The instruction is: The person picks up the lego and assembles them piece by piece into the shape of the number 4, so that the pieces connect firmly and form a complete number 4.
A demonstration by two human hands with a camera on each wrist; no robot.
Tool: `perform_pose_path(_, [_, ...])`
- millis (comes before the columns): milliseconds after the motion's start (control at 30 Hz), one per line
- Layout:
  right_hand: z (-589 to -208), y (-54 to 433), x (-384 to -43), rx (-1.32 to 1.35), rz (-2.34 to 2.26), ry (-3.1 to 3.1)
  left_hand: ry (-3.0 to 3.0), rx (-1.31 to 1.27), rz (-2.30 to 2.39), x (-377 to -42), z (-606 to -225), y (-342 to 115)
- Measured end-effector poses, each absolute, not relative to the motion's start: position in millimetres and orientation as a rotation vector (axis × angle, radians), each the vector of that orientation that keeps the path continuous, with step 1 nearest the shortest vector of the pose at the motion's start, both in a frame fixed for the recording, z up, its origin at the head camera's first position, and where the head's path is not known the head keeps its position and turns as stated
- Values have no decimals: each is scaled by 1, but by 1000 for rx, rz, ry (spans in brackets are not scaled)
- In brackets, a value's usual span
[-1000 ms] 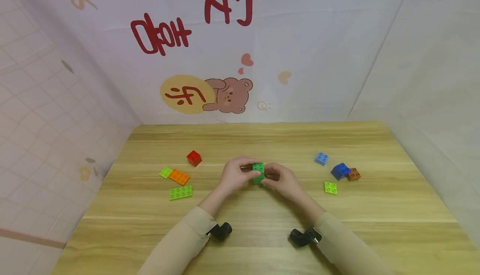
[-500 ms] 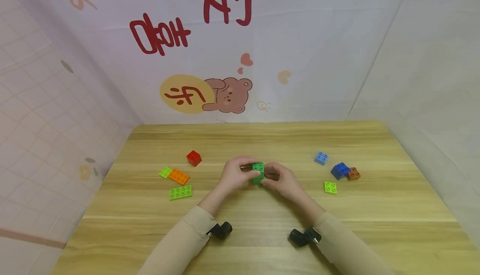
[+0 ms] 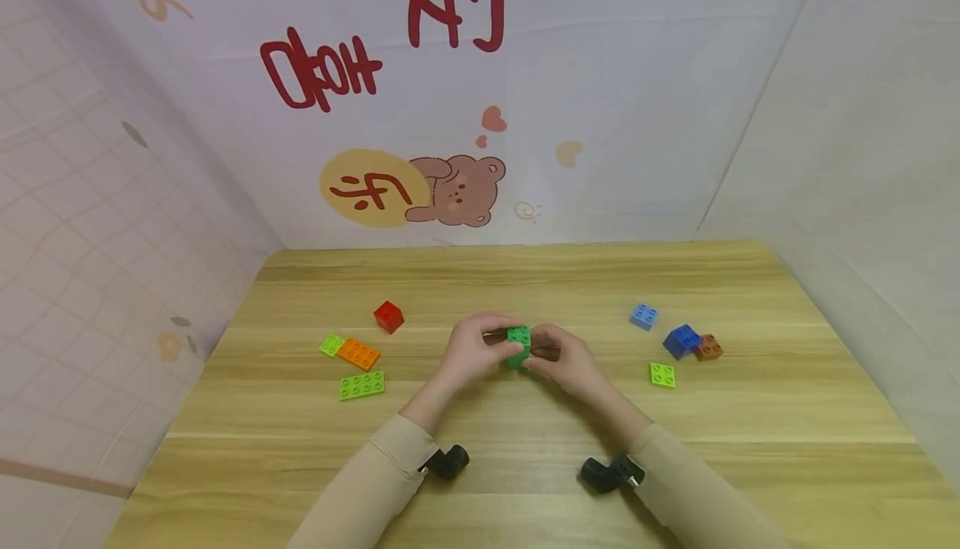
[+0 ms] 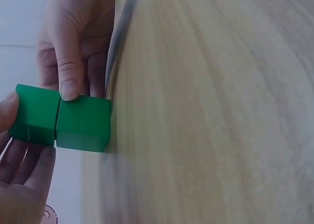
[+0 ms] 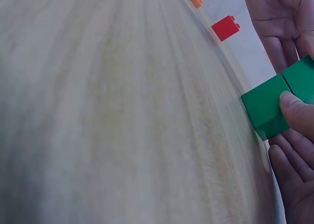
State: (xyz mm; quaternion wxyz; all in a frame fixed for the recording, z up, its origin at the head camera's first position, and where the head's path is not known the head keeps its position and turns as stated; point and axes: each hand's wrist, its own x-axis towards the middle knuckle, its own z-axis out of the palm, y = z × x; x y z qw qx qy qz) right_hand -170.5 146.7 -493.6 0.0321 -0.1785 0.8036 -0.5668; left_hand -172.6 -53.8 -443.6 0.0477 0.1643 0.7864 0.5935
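Observation:
In the middle of the wooden table, two green toy bricks stand one on top of the other, a thin seam showing between them. My left hand [image 3: 474,354] pinches the upper green brick [image 4: 37,108] from the left, thumb on the near side and fingers behind. From the right, my right hand [image 3: 567,363] grips the lower green brick [image 5: 265,106], its thumb pressed on the near face. The lower brick sits right at the tabletop in both wrist views. Studs show on the top of the stack in the head view.
Left on the table [image 3: 480,491] lie a red brick [image 3: 388,316], an orange brick [image 3: 360,354], a small lime brick [image 3: 331,345] and a long lime brick [image 3: 362,386]. To the right are light blue [image 3: 643,316], dark blue [image 3: 682,341], brown [image 3: 708,347] and lime [image 3: 662,375] bricks.
Both hands keep their hold on the stacked green bricks. The left hand and forearm have shifted very slightly to the right.

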Motion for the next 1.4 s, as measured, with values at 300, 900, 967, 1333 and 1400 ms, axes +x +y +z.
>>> perform_pose_path(300, [-495, 146, -170, -560, -1749, 2472, 2419, 490, 1823, -170, -447, -54])
perform_pose_path(900, [-492, 146, -167, -609, -1716, 2531, 2336, 477, 1876, -170, -449, -53])
perform_pose_path(967, [-492, 146, -167, -606, -1714, 2529, 2342, 463, 1880, -169, -450, -53])
perform_pose_path(1333, [-493, 146, -168, -588, -1684, 2546, 2379, 415, 1856, -169, -452, -51])
perform_pose_path(1400, [-493, 147, -168, -593, -1682, 2552, 2378, 416, 1859, -169, -452, -51])
